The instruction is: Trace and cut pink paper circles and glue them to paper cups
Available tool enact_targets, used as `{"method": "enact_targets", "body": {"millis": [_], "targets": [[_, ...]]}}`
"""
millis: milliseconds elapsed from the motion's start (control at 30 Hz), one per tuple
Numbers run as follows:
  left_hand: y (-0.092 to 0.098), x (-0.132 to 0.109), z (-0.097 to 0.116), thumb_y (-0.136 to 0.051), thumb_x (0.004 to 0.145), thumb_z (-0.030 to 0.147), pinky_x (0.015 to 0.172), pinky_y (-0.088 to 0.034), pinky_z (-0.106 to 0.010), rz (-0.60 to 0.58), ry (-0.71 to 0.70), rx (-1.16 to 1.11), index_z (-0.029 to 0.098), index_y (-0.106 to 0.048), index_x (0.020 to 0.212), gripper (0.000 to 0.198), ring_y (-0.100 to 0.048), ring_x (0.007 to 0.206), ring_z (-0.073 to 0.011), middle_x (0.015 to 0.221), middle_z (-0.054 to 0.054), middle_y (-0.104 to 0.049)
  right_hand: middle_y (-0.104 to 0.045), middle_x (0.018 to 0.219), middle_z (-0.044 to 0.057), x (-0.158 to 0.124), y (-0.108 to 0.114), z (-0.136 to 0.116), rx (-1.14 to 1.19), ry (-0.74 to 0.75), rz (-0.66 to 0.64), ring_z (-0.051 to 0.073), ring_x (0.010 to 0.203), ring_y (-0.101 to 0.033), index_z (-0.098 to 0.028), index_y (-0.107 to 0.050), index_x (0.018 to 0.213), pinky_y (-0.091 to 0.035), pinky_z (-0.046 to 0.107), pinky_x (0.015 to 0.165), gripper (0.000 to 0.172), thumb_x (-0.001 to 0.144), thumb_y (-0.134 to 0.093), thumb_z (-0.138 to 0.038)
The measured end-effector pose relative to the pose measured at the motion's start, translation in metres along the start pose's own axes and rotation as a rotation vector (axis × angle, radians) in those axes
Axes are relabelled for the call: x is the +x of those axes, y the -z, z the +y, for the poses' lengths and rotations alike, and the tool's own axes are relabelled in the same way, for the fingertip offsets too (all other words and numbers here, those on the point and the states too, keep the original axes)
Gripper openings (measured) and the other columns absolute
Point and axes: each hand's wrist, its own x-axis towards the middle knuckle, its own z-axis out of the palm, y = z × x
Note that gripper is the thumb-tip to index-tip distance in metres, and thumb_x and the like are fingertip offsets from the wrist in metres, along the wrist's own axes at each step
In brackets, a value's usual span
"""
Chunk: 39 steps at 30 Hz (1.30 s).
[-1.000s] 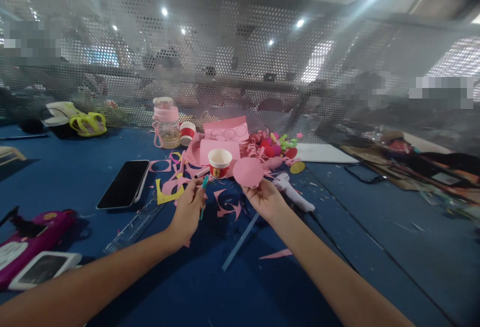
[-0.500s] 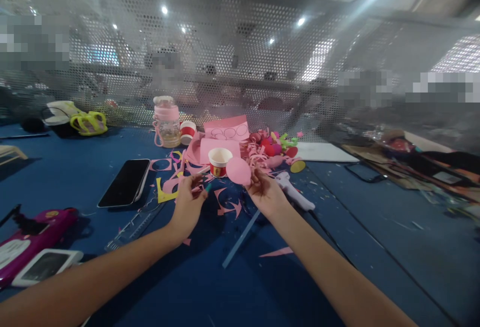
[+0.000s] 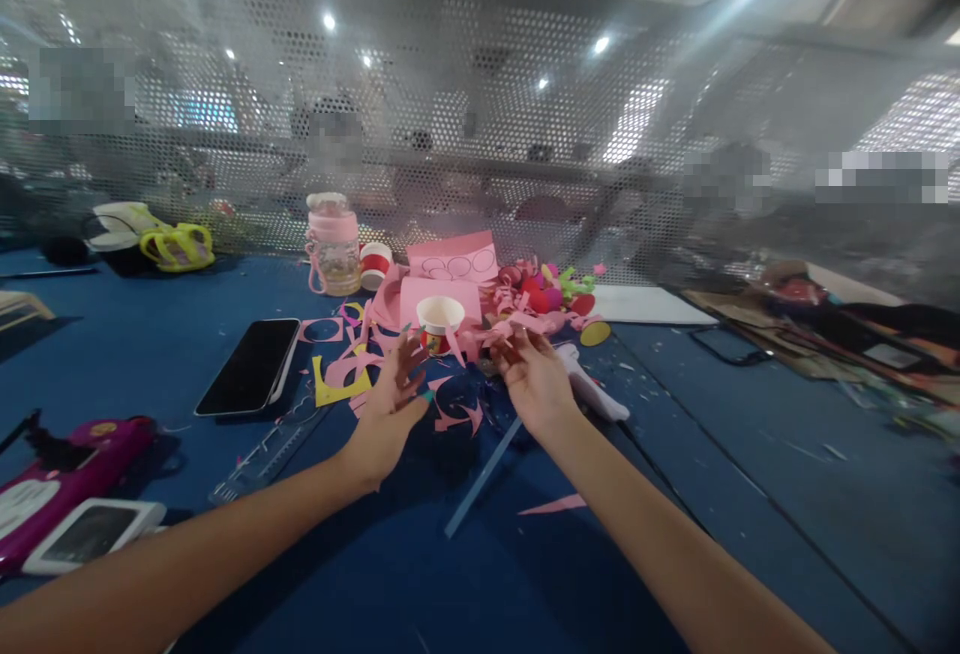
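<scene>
My left hand [image 3: 391,409] is open, fingers spread, just left of and in front of a red and white paper cup [image 3: 441,319]. To the cup's right, my right hand [image 3: 534,382] has its fingers curled at the edge of a pile of pink paper pieces [image 3: 517,322]; what they grip, if anything, is too small to make out. Behind the cup lies a pink sheet with drawn ovals [image 3: 457,262]. A glue stick [image 3: 484,476] lies on the blue table [image 3: 420,554] between my forearms. A white crumpled item [image 3: 596,389] touches the area beside my right hand.
At left lie a black phone [image 3: 249,366], a purple tool [image 3: 75,464] and a clear ruler [image 3: 262,459]. A pink-lidded bottle [image 3: 332,246] and a second cup [image 3: 375,265] stand behind. Glasses [image 3: 729,346] and cardboard [image 3: 787,334] lie right, before a perforated metal screen [image 3: 465,94].
The pink oval is no longer seen upright in my right hand. My left hand has opened and moved slightly right toward the cup; pink strips now show in front of the cup.
</scene>
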Motion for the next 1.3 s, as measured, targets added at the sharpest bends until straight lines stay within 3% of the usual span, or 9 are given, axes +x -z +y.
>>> {"method": "enact_targets", "body": {"millis": [100,200,500,667,900,1133,1300], "targets": [[-0.001,0.002,-0.001,-0.058,0.059,0.004,0.111,-0.024,-0.039,-0.089,0.12,-0.253,0.03,-0.032,0.134,0.083,-0.032,0.134,-0.0234,0.148,-0.004,-0.029,-0.071,0.074,-0.004,-0.001,-0.001,0.002,-0.096,0.168,-0.017,0.013,0.067,-0.066,-0.02,-0.061,0.072,-0.057,0.028,0.068,0.018,0.06,-0.074,-0.014],[-0.003,0.005,0.0,-0.054,0.052,-0.001,0.11,-0.025,-0.038,-0.046,0.239,-0.386,0.028,-0.04,0.129,0.083,-0.035,0.132,-0.0231,0.146,-0.003,-0.034,-0.071,0.082,-0.002,-0.006,-0.002,0.004,-0.24,0.311,-0.088,0.016,0.077,-0.067,-0.021,-0.063,0.076,-0.056,0.029,0.074,0.02,0.06,-0.073,-0.014],[-0.007,0.003,0.006,-0.056,0.048,-0.003,0.105,-0.033,-0.036,0.042,0.382,-0.456,0.02,-0.064,0.103,0.06,-0.05,0.119,-0.0238,0.118,-0.003,-0.062,-0.07,0.075,0.0,-0.019,-0.006,0.003,-0.487,0.46,-0.253,0.017,0.071,-0.066,-0.021,-0.061,0.074,-0.055,0.03,0.07,0.011,0.067,-0.067,-0.014],[-0.006,0.002,0.004,-0.058,0.049,-0.003,0.105,-0.034,-0.037,0.027,0.375,-0.456,0.021,-0.067,0.098,0.056,-0.056,0.109,-0.0216,0.11,-0.002,-0.066,-0.068,0.072,0.0,-0.019,-0.004,0.004,-0.563,0.488,-0.263,0.017,0.069,-0.065,-0.02,-0.058,0.069,-0.053,0.029,0.07,0.009,0.069,-0.066,-0.018],[-0.008,0.002,0.006,-0.06,0.051,0.0,0.101,-0.037,-0.039,-0.002,0.329,-0.431,0.022,-0.065,0.103,0.057,-0.052,0.116,-0.0255,0.115,-0.004,-0.064,-0.064,0.068,-0.001,-0.022,-0.007,0.001,-0.603,0.497,-0.267,0.015,0.064,-0.062,-0.021,-0.057,0.07,-0.053,0.028,0.067,0.01,0.069,-0.067,-0.021],[-0.011,0.002,0.015,-0.063,0.061,0.004,0.099,-0.038,-0.04,0.043,0.418,-0.457,0.019,-0.058,0.115,0.056,-0.065,0.097,-0.0244,0.091,-0.005,-0.07,-0.061,0.066,-0.001,-0.025,-0.012,-0.001,-0.605,0.486,-0.251,0.015,0.063,-0.058,-0.021,-0.056,0.067,-0.053,0.031,0.073,0.014,0.067,-0.069,-0.026],[-0.009,0.003,0.011,-0.064,0.072,0.013,0.095,-0.042,-0.041,0.055,0.433,-0.469,0.016,-0.06,0.103,0.031,-0.068,0.091,-0.0246,0.083,-0.006,-0.071,-0.061,0.065,0.0,-0.027,-0.012,-0.001,-0.637,0.497,-0.233,0.015,0.062,-0.058,-0.021,-0.058,0.068,-0.052,0.03,0.068,0.012,0.067,-0.069,-0.028]]}}
